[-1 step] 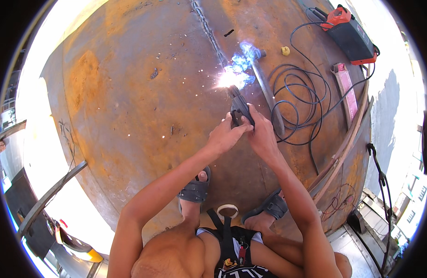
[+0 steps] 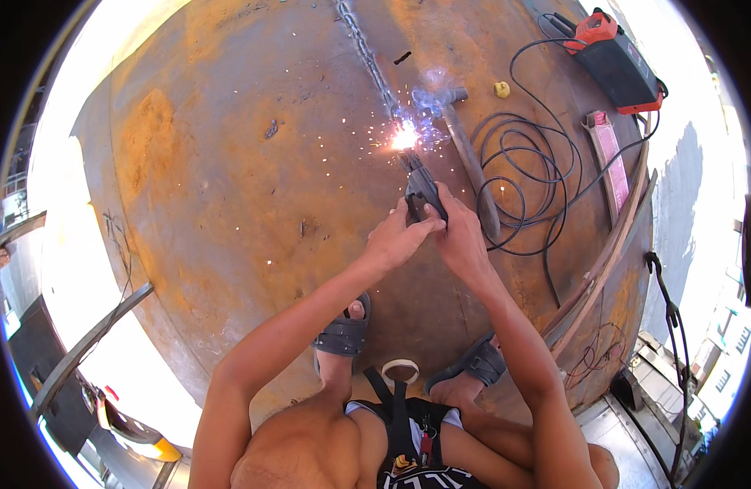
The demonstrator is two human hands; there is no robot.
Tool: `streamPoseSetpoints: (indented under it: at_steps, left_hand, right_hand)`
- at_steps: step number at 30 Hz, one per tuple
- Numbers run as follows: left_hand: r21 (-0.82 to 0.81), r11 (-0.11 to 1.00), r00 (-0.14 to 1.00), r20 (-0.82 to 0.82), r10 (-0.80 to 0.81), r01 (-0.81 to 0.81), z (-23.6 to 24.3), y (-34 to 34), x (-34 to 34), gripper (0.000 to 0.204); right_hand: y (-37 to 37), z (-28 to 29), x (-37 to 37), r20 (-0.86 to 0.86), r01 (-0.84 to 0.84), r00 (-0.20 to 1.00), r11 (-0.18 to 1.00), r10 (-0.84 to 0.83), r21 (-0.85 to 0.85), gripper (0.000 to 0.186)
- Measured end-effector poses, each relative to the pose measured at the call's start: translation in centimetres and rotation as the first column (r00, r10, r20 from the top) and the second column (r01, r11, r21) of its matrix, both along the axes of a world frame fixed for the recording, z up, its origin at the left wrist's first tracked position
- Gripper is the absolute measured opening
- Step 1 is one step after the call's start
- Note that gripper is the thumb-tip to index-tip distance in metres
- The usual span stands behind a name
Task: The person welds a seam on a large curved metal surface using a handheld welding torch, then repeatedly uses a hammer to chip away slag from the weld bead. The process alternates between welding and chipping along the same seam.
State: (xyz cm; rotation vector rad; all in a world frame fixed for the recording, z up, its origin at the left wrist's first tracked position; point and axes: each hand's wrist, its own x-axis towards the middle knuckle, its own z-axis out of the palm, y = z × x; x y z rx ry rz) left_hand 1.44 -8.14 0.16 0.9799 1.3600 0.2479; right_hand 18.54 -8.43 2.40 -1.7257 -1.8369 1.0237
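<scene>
I stand on a big curved rusty steel surface (image 2: pixel 229 163). Both hands are closed around a dark welding electrode holder (image 2: pixel 422 194): my left hand (image 2: pixel 396 240) from the left, my right hand (image 2: pixel 461 240) from the right. The rod's tip touches a raised weld seam (image 2: pixel 367 57) that runs away from me. A bright white arc (image 2: pixel 405 137) burns there, with sparks and bluish smoke around it.
A long-handled hammer (image 2: pixel 466 151) lies just right of the arc. A coiled black cable (image 2: pixel 530 171) leads to a red and black welding machine (image 2: pixel 616 61) at the far right. A small yellow object (image 2: pixel 502 89) and a pink flat bar (image 2: pixel 607 159) lie nearby. My sandalled feet (image 2: pixel 343 330) stand below; the surface drops off on both sides.
</scene>
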Motion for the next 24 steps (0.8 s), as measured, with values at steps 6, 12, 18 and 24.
streamPoseSetpoints:
  at_steps: [6, 12, 18, 24]
  left_hand:
    - [0.005, 1.000, 1.000, -0.016, -0.008, 0.008, -1.3, -0.3, -0.2, 0.124]
    - [0.005, 1.000, 1.000, -0.022, -0.012, 0.012, -0.3, 0.1, 0.1, 0.100]
    - [-0.012, 1.000, 1.000, 0.019, -0.024, 0.024, -0.4, 0.2, -0.2, 0.093]
    - [0.020, 0.999, 0.998, 0.050, 0.025, -0.026, 0.8, -0.3, 0.0, 0.082]
  right_hand:
    - [-0.1, -0.2, -0.2, 0.014, 0.004, 1.000, 1.000, -0.005, 0.029, 0.050]
    - [-0.1, -0.4, 0.0, 0.033, 0.013, 0.999, 1.000, -0.014, 0.014, 0.049]
    - [-0.1, -0.2, -0.1, 0.023, 0.017, 1.000, 1.000, -0.017, 0.012, 0.048]
    - [-0.9, -0.9, 0.8, 0.000, -0.046, 0.999, 0.994, 0.046, 0.102, 0.050]
